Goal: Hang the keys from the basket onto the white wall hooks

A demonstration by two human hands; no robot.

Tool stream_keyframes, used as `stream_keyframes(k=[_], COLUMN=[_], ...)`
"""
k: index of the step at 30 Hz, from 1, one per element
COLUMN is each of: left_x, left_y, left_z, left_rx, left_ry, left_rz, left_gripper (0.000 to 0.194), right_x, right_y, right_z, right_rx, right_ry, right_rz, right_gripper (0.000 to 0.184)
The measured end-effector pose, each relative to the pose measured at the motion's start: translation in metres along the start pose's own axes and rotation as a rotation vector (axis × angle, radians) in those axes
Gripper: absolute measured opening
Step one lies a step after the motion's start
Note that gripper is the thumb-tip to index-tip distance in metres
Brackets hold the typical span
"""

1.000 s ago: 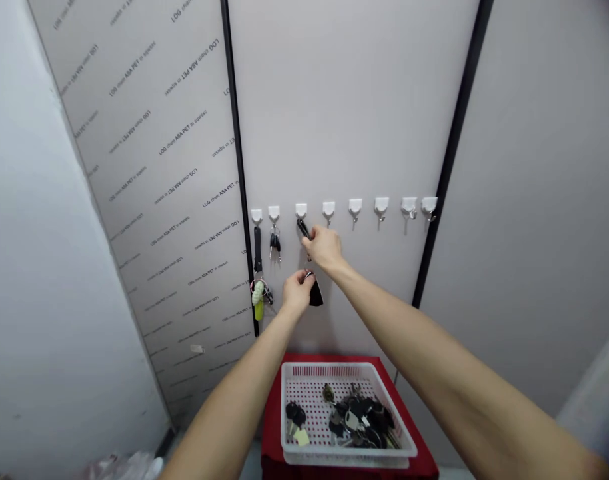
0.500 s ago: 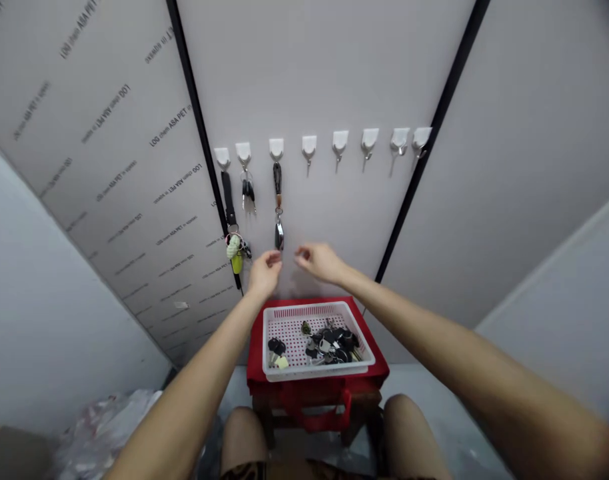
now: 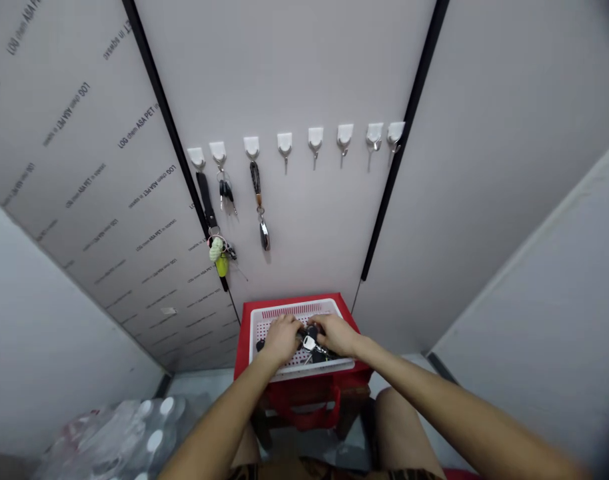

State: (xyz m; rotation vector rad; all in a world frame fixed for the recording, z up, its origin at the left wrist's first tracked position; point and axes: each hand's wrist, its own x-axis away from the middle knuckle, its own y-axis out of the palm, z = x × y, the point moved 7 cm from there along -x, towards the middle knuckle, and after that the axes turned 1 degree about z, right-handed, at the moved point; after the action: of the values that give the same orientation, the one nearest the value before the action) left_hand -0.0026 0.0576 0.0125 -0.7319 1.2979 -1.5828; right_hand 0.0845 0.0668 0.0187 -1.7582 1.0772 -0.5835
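Both my hands are down in a white plastic basket (image 3: 254,330), among a pile of keys (image 3: 309,343). My left hand (image 3: 283,339) reaches in from the left, its bent fingertips closed on the near side of the keys. From the right, my right hand (image 3: 337,333) curls its fingers round keys in the same pile; the exact ones are partly hidden. A pale-headed key shows between the hands. On the wall hang a black strap with keys and a green charm (image 3: 216,250), a small key bunch (image 3: 226,193) and a braided-strap car key fob (image 3: 263,233).
A row of white adhesive hooks (image 3: 315,138) runs along the wall. The basket sits on a red cloth (image 3: 242,350) over a wooden stool (image 3: 352,403) before my knees. Plastic-wrapped bottles (image 3: 154,440) stand on the floor at the left.
Both hands have dropped from beside the hanging car key fob into the basket and onto the keys. The fob stays hanging on the third hook. The view has shifted slightly right.
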Motion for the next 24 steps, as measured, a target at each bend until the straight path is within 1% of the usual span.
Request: stream_keyframes(k=[2, 4, 6, 8, 10, 12, 14, 16, 18, 19, 22, 24], left_x=[0.001, 0.003, 0.004, 0.003, -0.001, -0.006, -0.009, -0.009, -0.009, -0.008, -0.004, 0.001], left_y=[-0.005, -0.009, -0.012, -0.016, -0.023, -0.035, -0.048, -0.059, -0.068, -0.071, -0.074, -0.073], left_z=[-0.01, -0.023, -0.036, -0.043, -0.044, -0.041, -0.039, -0.041, -0.046, -0.049, -0.057, -0.062], left_rx=[0.006, 0.049, 0.143, 0.295, 0.466, 0.61, 0.726, 0.8, 0.796, 0.753, 0.501, 0.313], left_ry=[-0.06, -0.149, -0.232, -0.272, -0.253, -0.203, -0.181, -0.204, -0.23, -0.238, -0.269, -0.302], left_rz=[-0.013, -0.017, -0.006, 0.016, 0.051, 0.085, 0.107, 0.133, 0.173, 0.192, 0.224, 0.216], left_gripper=[0.021, 0.017, 0.014, 0.012, 0.009, 0.006, 0.005, 0.006, 0.007, 0.007, 0.009, 0.012], right_x=[-0.008, -0.014, -0.018, -0.02, -0.019, -0.018, -0.02, -0.023, -0.025, -0.026, -0.026, -0.026], right_y=[-0.007, -0.015, -0.021, -0.021, -0.017, -0.011, -0.007, -0.007, -0.009, -0.008, 0.01, 0.023], right_z=[0.006, 0.01, 0.006, -0.006, -0.023, -0.035, -0.037, -0.033, -0.028, -0.026, -0.026, -0.028], right_rx=[-0.138, -0.262, -0.324, -0.334, -0.35, -0.392, -0.418, -0.399, -0.342, -0.302, -0.107, 0.042], right_ry=[0.084, 0.145, 0.137, 0.056, -0.06, -0.121, -0.083, -0.013, 0.021, 0.027, 0.052, 0.081], right_rz=[0.038, 0.092, 0.124, 0.112, 0.079, 0.038, 0.003, 0.011, 0.035, 0.03, -0.063, -0.066], right_gripper=[0.028, 0.027, 0.026, 0.026, 0.033, 0.039, 0.031, 0.023, 0.022, 0.023, 0.022, 0.021])
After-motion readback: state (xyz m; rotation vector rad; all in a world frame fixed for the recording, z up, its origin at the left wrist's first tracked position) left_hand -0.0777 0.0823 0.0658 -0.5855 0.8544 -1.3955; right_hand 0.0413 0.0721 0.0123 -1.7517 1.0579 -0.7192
